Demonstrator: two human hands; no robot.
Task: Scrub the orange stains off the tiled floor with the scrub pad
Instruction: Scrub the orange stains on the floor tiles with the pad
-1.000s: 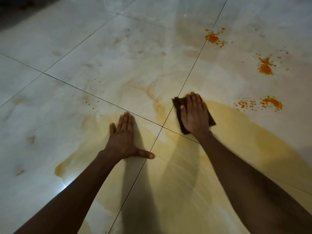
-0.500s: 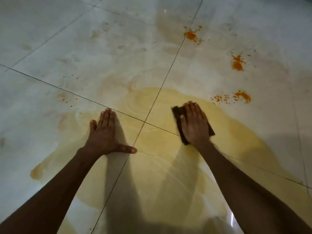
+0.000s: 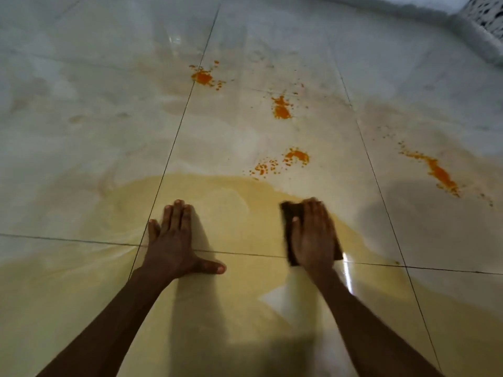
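A: Where's the scrub pad [image 3: 286, 227]?

B: Under the right hand [image 3: 313, 238], fingers straight, pressing it flat on the tiled floor [image 3: 81, 148] inside the yellow smear [image 3: 239, 208].

A: The left hand [image 3: 174, 240]?

B: Flat, fingers straight, thumb out. Orange stains [image 3: 281, 110] lie beyond, apart from the pad. Something speckled, perhaps a wall [image 3: 487, 12], far right.
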